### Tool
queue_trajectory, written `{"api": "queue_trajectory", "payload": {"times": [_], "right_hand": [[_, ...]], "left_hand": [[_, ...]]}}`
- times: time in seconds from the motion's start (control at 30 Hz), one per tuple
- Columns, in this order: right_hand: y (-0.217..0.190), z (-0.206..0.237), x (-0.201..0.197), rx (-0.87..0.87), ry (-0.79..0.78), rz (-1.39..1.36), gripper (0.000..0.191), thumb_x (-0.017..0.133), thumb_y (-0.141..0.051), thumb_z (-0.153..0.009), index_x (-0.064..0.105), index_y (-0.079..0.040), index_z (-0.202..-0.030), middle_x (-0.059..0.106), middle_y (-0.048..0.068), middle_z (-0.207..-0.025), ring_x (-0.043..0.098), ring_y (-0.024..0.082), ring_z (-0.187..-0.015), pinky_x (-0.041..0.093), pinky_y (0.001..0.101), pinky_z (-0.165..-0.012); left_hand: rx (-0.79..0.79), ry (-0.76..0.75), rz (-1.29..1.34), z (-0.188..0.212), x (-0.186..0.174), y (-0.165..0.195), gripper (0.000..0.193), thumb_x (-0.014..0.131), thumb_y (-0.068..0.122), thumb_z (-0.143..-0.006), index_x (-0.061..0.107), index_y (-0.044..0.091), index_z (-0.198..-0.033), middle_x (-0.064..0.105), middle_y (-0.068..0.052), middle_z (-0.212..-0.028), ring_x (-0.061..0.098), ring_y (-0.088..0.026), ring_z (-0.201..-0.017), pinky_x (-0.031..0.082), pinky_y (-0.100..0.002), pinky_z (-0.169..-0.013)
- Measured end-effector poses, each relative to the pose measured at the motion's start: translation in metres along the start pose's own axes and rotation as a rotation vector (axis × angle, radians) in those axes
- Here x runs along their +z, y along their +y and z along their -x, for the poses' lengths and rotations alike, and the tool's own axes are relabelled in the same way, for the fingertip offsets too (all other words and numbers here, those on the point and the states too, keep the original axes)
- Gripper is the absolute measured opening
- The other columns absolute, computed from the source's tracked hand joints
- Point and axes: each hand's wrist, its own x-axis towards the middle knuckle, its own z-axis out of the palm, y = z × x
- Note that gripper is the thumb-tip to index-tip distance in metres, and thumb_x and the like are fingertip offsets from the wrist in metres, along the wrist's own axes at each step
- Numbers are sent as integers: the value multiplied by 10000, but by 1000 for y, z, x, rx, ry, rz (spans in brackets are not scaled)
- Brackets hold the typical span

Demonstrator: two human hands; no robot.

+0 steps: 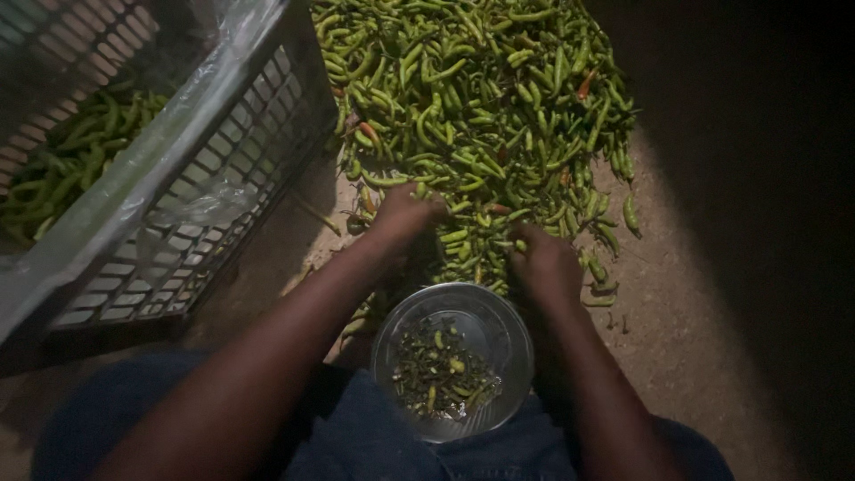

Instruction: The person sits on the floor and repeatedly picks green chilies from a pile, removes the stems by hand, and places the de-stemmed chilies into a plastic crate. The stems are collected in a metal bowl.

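Observation:
A large heap of green chilli peppers point(481, 98), with a few red ones, lies on the ground in front of me. My left hand point(403, 218) rests in the near edge of the heap, its fingers curled among the chillies. My right hand point(545, 263) is in the heap's near edge too, fingers bent down over some chillies. Whether either hand actually grips a chilli is hidden by the backs of the hands. Between my knees stands a clear round bowl point(508, 330) holding dark stems and small green bits.
A grey plastic crate point(205, 187) lined with clear plastic stands at the left, with green chillies point(71, 160) inside. The bare earth floor point(677, 312) extends to the right, dark beyond the lit patch. My blue-clad knees point(374, 436) flank the bowl.

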Motion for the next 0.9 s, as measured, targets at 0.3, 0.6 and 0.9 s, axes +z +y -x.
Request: {"api": "queue_trajectory", "payload": {"times": [0.3, 0.6, 0.9], "right_hand": [[2, -7, -30, 129, -59, -430, 192, 810, -209, -860, 791, -92, -1010, 768, 93, -761, 691, 186, -626, 542, 371, -580], [-32, 8, -28, -38, -16, -505, 162, 841, -176, -832, 776, -89, -952, 780, 63, -881, 701, 102, -714, 550, 270, -595], [-32, 4, -46, 190, 213, -441, 201, 788, -224, -961, 788, -73, -1094, 790, 149, -913, 692, 184, -730, 544, 319, -659]], "left_hand": [[196, -196, -491, 10, 6, 9, 235, 831, 241, -800, 810, 121, -1001, 785, -49, -866, 751, -178, -774, 581, -333, -757], [-106, -379, -71, 56, 15, 51, 237, 746, 251, -926, 761, 91, -1100, 714, -96, -818, 579, -147, -593, 443, -305, -510], [123, -349, -184, 52, 19, 51, 224, 699, 240, -920, 765, 108, -1089, 727, -40, -989, 678, -132, -823, 610, -319, -645]]}}
